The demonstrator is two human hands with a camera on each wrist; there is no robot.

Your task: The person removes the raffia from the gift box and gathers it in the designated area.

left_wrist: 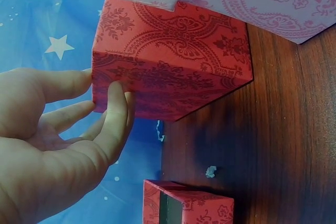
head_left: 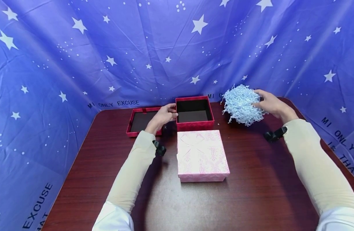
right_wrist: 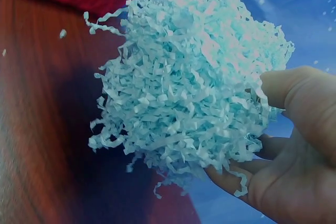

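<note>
My right hand (head_left: 270, 103) clutches a wad of shredded paper (head_left: 241, 104) just above the counter (head_left: 252, 179). My left hand (head_left: 164, 116) touches the open red box (head_left: 195, 123) with relaxed fingers (left_wrist: 116, 109); its lid (head_left: 142, 121) lies beside it.

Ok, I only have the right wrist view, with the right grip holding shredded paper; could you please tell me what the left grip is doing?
Observer: The left grip touches the left wall of an open red box, fingers fairly straight against its corner.
Operator: Thank you. Is anything in that box?
Observer: No, the head view shows its dark inside bare.
Operator: And where is the box from my paper?
Observer: It stands to the left of the shredded paper that the right grip holds, with a closed pink box in front of it, nearer the person.
</note>
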